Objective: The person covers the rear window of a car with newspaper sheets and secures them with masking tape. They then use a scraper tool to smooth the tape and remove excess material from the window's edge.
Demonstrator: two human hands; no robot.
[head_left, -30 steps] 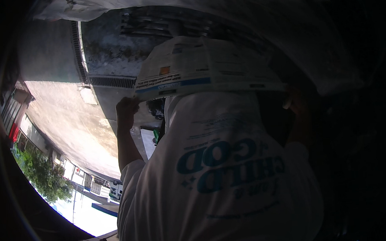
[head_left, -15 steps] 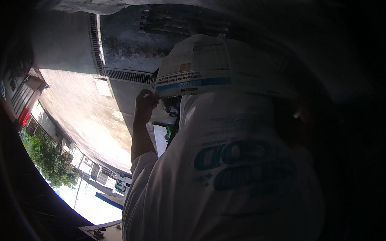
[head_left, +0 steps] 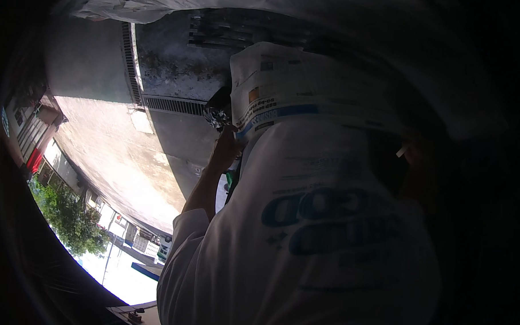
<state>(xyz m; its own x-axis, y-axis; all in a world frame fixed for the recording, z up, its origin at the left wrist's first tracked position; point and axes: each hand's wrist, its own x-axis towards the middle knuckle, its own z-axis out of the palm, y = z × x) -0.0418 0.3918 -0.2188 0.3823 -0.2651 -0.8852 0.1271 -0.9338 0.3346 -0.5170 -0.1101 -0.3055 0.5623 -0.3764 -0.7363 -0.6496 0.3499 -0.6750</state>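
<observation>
A newspaper sheet (head_left: 303, 81), printed with a blue band and a small orange picture, spreads across the front of a white shirt (head_left: 328, 160) with blue lettering. Its left lower corner is pinched by my left hand (head_left: 230, 143), whose fingers are closed at the edge. Deep shadow covers my right hand (head_left: 411, 160) near the sheet's right end; its fingers barely show. Beside it shows a small pale sliver (head_left: 401, 151), too dim to identify. The right part of the newspaper fades into darkness.
A dark, glossy object (head_left: 217, 109) lies just beyond my left hand. Metal drain grating (head_left: 175, 105) crosses the concrete floor (head_left: 116, 150), partly sunlit. Dark slatted material (head_left: 227, 32) is at the top. A leafy tree (head_left: 64, 212) and a red item (head_left: 35, 160) stand at the far left.
My left hand has moved right and inward, carrying the newspaper's left edge with it. More of the dark glossy object now shows. My right hand has shifted little.
</observation>
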